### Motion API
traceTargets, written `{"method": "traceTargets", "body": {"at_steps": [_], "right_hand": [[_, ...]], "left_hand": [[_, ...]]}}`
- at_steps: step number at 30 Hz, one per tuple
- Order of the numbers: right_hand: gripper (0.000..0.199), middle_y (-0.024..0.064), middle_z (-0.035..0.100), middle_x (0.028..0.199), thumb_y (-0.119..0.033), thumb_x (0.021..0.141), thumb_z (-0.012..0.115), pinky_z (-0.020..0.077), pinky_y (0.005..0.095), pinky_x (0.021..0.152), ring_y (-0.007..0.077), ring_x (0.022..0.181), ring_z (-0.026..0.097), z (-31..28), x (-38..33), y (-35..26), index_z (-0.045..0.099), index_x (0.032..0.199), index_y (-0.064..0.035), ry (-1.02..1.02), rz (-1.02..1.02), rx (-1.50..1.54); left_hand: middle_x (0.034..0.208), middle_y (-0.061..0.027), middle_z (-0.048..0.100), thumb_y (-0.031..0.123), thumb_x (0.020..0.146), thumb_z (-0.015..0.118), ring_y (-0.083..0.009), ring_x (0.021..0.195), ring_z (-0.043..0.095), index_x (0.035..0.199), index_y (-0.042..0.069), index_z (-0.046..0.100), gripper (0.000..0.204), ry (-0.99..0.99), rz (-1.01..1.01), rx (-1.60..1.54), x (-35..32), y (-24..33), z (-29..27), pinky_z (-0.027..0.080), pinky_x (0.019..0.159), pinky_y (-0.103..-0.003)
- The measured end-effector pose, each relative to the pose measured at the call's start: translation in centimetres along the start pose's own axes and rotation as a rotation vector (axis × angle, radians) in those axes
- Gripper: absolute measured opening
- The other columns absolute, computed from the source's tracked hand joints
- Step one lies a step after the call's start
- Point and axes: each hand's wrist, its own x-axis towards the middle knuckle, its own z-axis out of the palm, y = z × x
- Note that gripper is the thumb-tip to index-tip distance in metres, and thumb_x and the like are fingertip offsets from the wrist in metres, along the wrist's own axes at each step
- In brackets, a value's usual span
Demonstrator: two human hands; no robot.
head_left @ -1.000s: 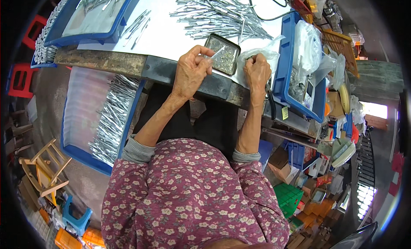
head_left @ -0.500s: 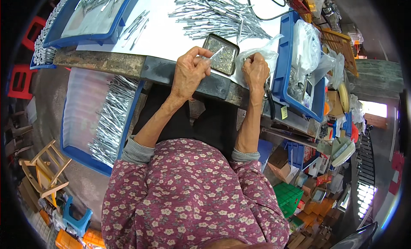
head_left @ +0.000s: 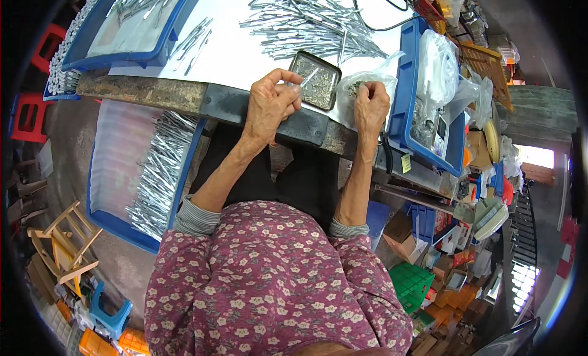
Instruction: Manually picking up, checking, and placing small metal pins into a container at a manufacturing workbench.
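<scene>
Between the thumb and fingers of my left hand point(head_left: 269, 105) is a thin silvery rod point(head_left: 310, 76), its tip pointing over a dark-rimmed square tray point(head_left: 332, 99). Small loose metal bits lie in that tray, at the table's near edge. My right hand point(head_left: 371, 114) is closed in a pinch at the near side of a clear plastic bag point(head_left: 387, 80). Tiny dark parts point(head_left: 353, 88) show in the bag beside its fingertips. Whatever the pinch holds is too small to see. Beyond the tray spreads a large pile of slim metal rods point(head_left: 306, 22).
A blue bin point(head_left: 402, 120) with plastic bags stands right of my right hand. Another blue bin point(head_left: 162, 50) sits at the table's left, near a small group of rods point(head_left: 195, 41). Below the table edge, a blue crate point(head_left: 122, 228) holds many rods. A black cable point(head_left: 392, 26) crosses the far right.
My right hand has shifted slightly right, away from the bag's middle, uncovering the tiny parts there. My left hand stays nearly in place, with the rod still in its fingers.
</scene>
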Motion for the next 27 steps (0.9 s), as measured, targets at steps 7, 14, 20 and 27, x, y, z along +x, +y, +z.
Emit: {"method": "traceTargets", "body": {"at_steps": [7,14,20,27], "right_hand": [[0.007,-0.0025,0.05,0.062,-0.006,0.08,0.056,0.0328,0.0178,0.048,0.0029,0.055,0.043,-1.7,-2.4,-4.9,0.058,0.079,0.0006,-0.307,-0.08,0.415],[0.009,0.0022,0.052,0.063,-0.007,0.079,0.053,0.0366,0.023,0.048,0.0067,0.055,0.045,-1.0,-3.9,-7.2,0.053,0.078,0.0021,-0.567,-0.054,0.425],[0.007,-0.0021,0.052,0.062,-0.007,0.079,0.056,0.0328,0.0173,0.047,0.0032,0.053,0.044,-0.4,-4.0,-6.9,0.057,0.078,0.0002,-0.544,0.017,0.488],[0.006,-0.0004,0.055,0.065,-0.003,0.078,0.058,0.0367,0.0165,0.048,0.0035,0.055,0.048,0.3,-4.0,-7.2,0.057,0.082,0.0015,-0.405,0.209,0.825]], "left_hand": [[0.061,-0.0056,0.054,0.003,0.081,0.052,-0.0013,0.042,0.034,0.094,-0.003,0.051,0.014,0.007,-0.072,-0.177,0.3,0.7,0.7,0.022,0.037,-0.015],[0.062,-0.0041,0.053,0.006,0.083,0.052,-0.0011,0.043,0.034,0.095,-0.002,0.051,0.014,-0.011,-0.004,-0.175,0.2,0.4,0.5,0.023,0.038,-0.015],[0.062,-0.0031,0.053,0.006,0.084,0.053,-0.0014,0.045,0.034,0.097,-0.002,0.051,0.016,-0.029,0.042,-0.116,0.1,0.3,0.7,0.024,0.04,-0.015],[0.063,-0.004,0.055,0.006,0.085,0.053,-0.0019,0.046,0.035,0.097,-0.002,0.052,0.015,-0.012,0.024,-0.107,-0.1,0.1,0.3,0.025,0.041,-0.014]]}}
